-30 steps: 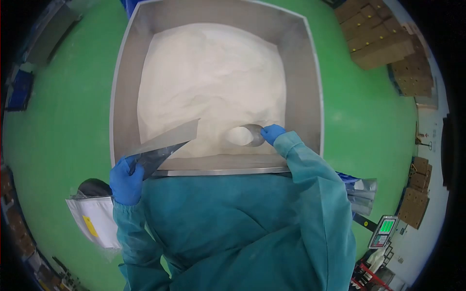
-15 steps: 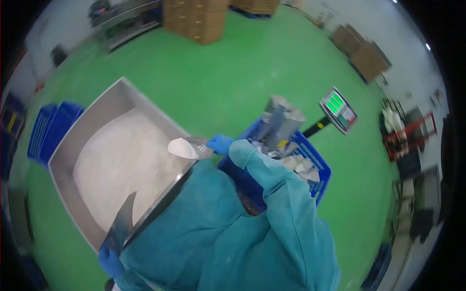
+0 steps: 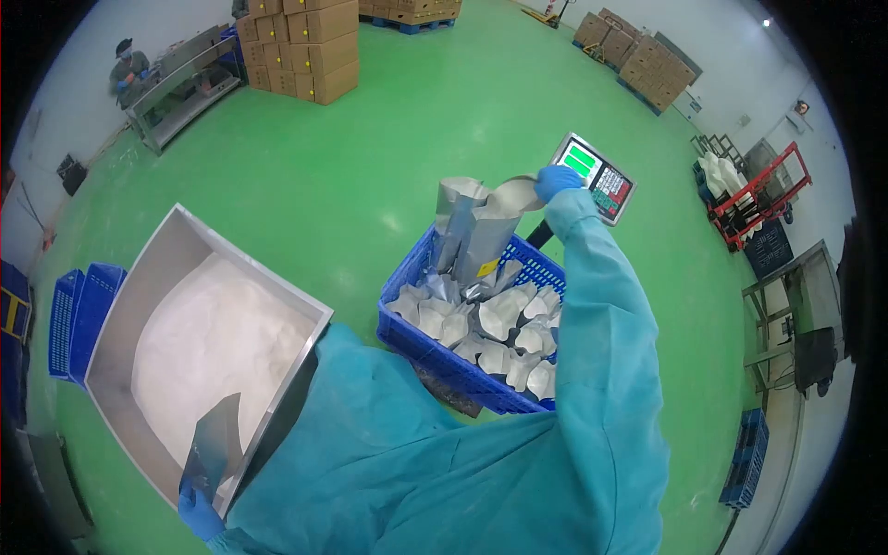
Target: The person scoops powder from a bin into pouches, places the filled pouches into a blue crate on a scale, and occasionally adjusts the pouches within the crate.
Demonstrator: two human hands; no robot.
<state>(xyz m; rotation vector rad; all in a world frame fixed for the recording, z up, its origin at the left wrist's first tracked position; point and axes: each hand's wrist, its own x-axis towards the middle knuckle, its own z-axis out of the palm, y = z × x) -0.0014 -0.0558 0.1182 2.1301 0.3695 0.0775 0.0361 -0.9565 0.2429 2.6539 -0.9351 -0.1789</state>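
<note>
My right hand (image 3: 558,182), in a blue glove, grips a metal scoop (image 3: 518,194) of white powder. The scoop lies tilted over the mouth of an upright silver foil bag (image 3: 487,242) with a yellow label. That bag and another upright one stand in a blue crate (image 3: 444,363) among several open foil bags (image 3: 504,314). Down at the left, my gloved left hand (image 3: 200,511) is closed on a flat silver foil bag (image 3: 213,442). It hangs over the near edge of a metal bin (image 3: 111,370) with a mound of white powder (image 3: 208,338).
Behind the crate rises a scale display (image 3: 592,176) on a post. Blue baskets (image 3: 92,319) stand left of the bin. Carton stacks (image 3: 314,51), a person (image 3: 129,72) at a metal table (image 3: 185,88), and a red cart (image 3: 758,199) are farther off on the green floor.
My right hand has carried the scoop of powder from above the bin's edge over to the upright foil bag. My left hand stays by the bin with its foil bag. The view has shifted.
</note>
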